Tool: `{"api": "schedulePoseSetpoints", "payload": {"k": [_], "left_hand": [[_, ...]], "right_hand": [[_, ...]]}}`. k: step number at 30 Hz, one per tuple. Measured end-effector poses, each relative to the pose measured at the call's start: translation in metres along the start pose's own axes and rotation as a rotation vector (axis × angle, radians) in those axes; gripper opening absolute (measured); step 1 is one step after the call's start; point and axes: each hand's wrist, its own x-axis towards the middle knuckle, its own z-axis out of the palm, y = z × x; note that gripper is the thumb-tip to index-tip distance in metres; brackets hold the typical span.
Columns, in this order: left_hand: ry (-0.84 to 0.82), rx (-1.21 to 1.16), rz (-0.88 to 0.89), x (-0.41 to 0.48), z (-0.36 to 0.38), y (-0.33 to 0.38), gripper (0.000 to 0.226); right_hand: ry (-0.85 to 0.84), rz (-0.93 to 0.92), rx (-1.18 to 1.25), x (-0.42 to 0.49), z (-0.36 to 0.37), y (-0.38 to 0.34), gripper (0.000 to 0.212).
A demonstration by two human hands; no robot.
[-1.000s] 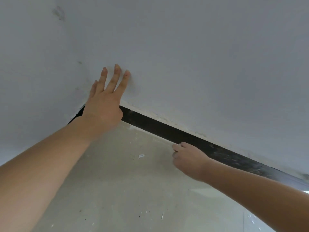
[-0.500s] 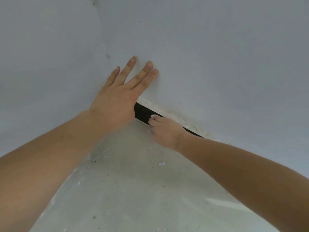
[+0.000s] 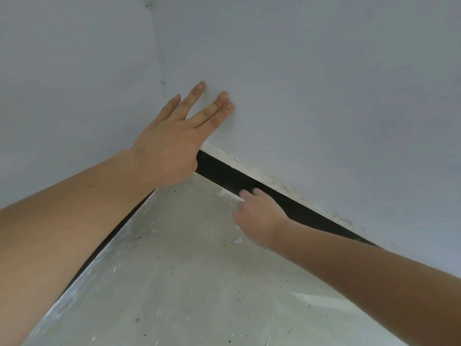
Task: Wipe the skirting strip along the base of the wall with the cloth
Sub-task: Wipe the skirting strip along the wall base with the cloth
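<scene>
Floor [image 3: 187, 283] dusty, speckled; white flake [image 3: 237, 241] just beside right hand [image 3: 259, 218]. Left hand [image 3: 174, 143] flat on wall [image 3: 324, 96], fingers straight, covering corner end of black skirting strip [image 3: 224, 176]. Right hand blurred, fingertips at strip; grip cannot be told, cloth not made out.

The left hand [image 3: 172, 143] is covering the skirting strip's [image 3: 232, 177] corner end, and its forearm [image 3: 74, 221] is masking most of the strip along the left wall [image 3: 62, 96]. The right hand [image 3: 259, 218] is showing blurred, palm facing away, so any cloth beneath is impossible to make out. Both arms are running off the frame; the right is hiding the strip's far end.
</scene>
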Motion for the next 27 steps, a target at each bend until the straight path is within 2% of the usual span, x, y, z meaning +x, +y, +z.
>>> {"api": "schedulePoseSetpoints", "payload": {"k": [3, 5, 9, 13, 14, 18, 22, 24, 27], "left_hand": [[-0.005, 0.005, 0.007, 0.0, -0.005, -0.001, 0.093], [-0.02, -0.026, -0.01, -0.001, -0.009, 0.002, 0.091], [-0.059, -0.087, -0.109, -0.004, -0.012, 0.023, 0.092], [-0.061, -0.145, -0.175, -0.003, -0.014, 0.057, 0.094], [-0.037, -0.14, -0.163, -0.003, -0.016, 0.066, 0.095], [0.226, -0.035, 0.037, 0.007, -0.025, 0.106, 0.093], [0.385, 0.072, 0.25, 0.027, -0.039, 0.15, 0.085], [0.446, 0.09, 0.273, 0.039, -0.038, 0.177, 0.086], [0.468, 0.089, 0.198, 0.048, -0.025, 0.222, 0.09]], "right_hand": [[0.101, -0.027, -0.062, 0.01, 0.002, 0.008, 0.018], [0.134, -0.045, -0.138, 0.002, 0.014, 0.019, 0.012], [0.1, 0.026, -0.183, -0.04, 0.056, 0.032, 0.016], [0.061, 0.057, -0.114, -0.094, 0.092, 0.038, 0.012], [0.022, 0.059, -0.117, -0.11, 0.099, 0.041, 0.009], [-0.16, 0.117, -0.123, -0.166, 0.127, 0.05, 0.032], [-0.35, 0.26, 0.072, -0.199, 0.133, 0.042, 0.032], [-0.345, 0.27, 0.113, -0.207, 0.13, 0.033, 0.029], [-0.169, 0.166, 0.03, -0.196, 0.124, 0.028, 0.026]]}}
